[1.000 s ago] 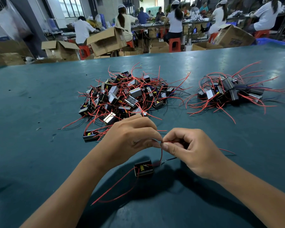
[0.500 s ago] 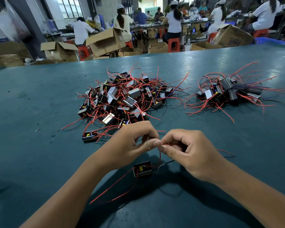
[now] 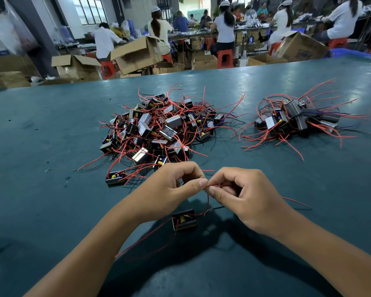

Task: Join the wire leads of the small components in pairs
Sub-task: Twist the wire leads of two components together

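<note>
While your left hand [image 3: 171, 185] and right hand [image 3: 240, 196] meet thumb to thumb above the near part of the table [image 3: 41, 136], both pinch the same red wire lead [image 3: 217, 185] between thumb and forefinger, fingers curled. From the pinch the lead drops to a small black component [image 3: 184, 219] lying on the table just below your hands. Beside that component a bare twisted joint [image 3: 209, 211] connects to a black lead running right. A second red lead [image 3: 144, 239] trails from the component toward your left forearm, and another [image 3: 296, 202] lies on the table past your right hand.

Farther out, a large heap of components [image 3: 159, 127] with tangled red leads sits ahead of your left hand, one unit [image 3: 115, 178] lying at its near edge. A smaller heap [image 3: 293, 120] sits well apart to its right. Beyond the table stand open cardboard boxes [image 3: 137, 54] and seated workers [image 3: 105, 41] at benches.
</note>
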The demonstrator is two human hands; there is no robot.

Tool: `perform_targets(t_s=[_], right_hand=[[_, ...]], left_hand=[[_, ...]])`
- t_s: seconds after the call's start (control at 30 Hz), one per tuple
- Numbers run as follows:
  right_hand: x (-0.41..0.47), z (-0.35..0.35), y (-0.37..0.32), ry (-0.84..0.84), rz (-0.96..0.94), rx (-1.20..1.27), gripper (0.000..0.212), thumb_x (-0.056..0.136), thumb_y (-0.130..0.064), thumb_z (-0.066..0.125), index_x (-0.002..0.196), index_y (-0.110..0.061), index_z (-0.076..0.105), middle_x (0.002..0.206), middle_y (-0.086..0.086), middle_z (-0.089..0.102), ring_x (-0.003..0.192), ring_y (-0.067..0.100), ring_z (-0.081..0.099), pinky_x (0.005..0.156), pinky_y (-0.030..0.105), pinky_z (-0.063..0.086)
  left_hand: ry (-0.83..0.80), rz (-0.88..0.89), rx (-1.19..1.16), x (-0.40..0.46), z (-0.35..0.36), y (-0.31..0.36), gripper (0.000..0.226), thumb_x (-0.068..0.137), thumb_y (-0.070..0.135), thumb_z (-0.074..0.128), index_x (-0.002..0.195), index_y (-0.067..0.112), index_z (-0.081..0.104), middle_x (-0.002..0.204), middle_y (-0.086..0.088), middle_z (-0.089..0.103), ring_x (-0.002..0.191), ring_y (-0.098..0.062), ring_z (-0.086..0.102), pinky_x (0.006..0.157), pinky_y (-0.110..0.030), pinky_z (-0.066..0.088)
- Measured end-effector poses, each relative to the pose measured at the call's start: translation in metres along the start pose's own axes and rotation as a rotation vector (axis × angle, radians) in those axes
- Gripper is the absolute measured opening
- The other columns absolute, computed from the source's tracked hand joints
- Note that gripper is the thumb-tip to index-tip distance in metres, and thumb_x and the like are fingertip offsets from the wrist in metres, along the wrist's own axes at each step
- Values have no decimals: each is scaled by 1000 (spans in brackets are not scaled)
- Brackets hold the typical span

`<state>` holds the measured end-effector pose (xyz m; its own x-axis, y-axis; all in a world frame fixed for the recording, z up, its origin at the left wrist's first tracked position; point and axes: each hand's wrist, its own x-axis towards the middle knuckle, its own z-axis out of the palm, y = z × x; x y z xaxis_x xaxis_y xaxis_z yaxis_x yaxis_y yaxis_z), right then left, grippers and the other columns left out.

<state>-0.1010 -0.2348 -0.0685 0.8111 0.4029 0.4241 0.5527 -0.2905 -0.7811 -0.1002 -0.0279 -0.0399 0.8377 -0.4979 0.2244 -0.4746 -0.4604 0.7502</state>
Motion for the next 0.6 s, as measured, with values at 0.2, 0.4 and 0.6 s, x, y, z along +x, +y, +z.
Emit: perform_targets(t_s=[0.2, 0.4, 0.6], right_hand=[[-1, 0, -1, -6, -15, 2, 10, 88, -20, 71, 79, -20, 68, 54, -12, 39, 49, 5, 31, 50, 15, 26], [-1, 0, -1, -5, -36, -33, 9, 87, -24, 71, 79, -20, 68, 54, -12, 43, 49, 5, 33, 50, 14, 28], [1, -2, 3, 13, 23, -6, 13, 88, -30, 70, 78, -25, 66, 53, -12, 37, 51, 4, 32, 51, 16, 29]], left_hand=[[18, -59, -56, 2, 4, 4, 20, 94, 31, 58, 76, 26, 66, 67, -5, 54, 60, -15, 40, 56, -38, 33], [25, -357, -370, 3, 10, 3, 28, 92, 26, 63, 66, 15, 61, 61, -4, 47, 53, -14, 35, 50, -23, 26], [-12, -242, -313, -2, -7, 6, 20, 92, 24, 63, 77, 18, 75, 68, 0, 65, 56, -10, 52, 52, -15, 40]])
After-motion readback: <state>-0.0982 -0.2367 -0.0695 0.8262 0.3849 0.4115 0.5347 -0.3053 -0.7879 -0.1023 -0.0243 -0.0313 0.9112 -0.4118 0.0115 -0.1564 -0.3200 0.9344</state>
